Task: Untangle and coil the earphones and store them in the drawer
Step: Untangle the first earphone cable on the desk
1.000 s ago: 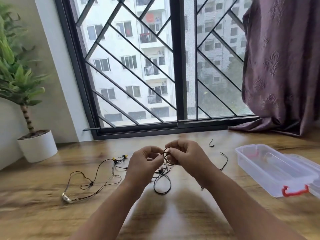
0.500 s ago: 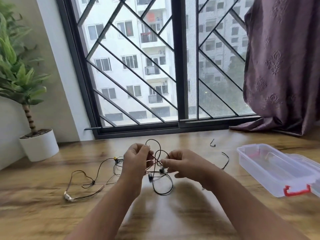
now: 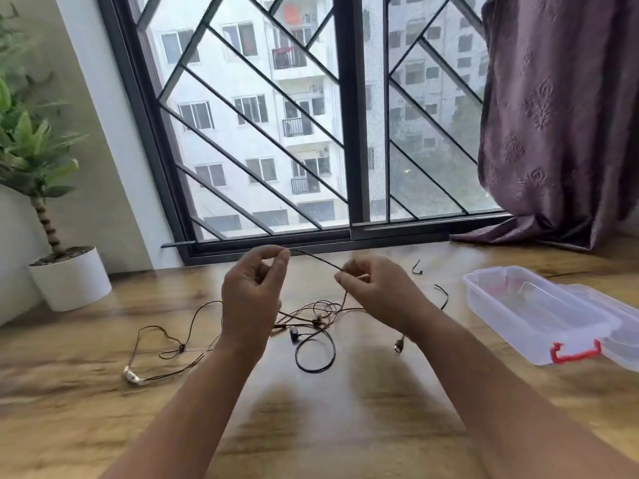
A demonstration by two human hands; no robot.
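Untangling: cable stretched between both hands, above the knot.
Left hand (image 3: 254, 288) and right hand (image 3: 375, 288) each pinch the earphones (image 3: 313, 321); tangle lies left of the plastic box (image 3: 532, 312). Draw loops out gently, don't yank.

I count two hands, left hand (image 3: 254, 299) and right hand (image 3: 380, 292), two earphone sets (image 3: 313, 331) (image 3: 162, 347), one clear plastic box (image 3: 532, 312), one potted plant (image 3: 69, 278), one curtain (image 3: 560, 115).
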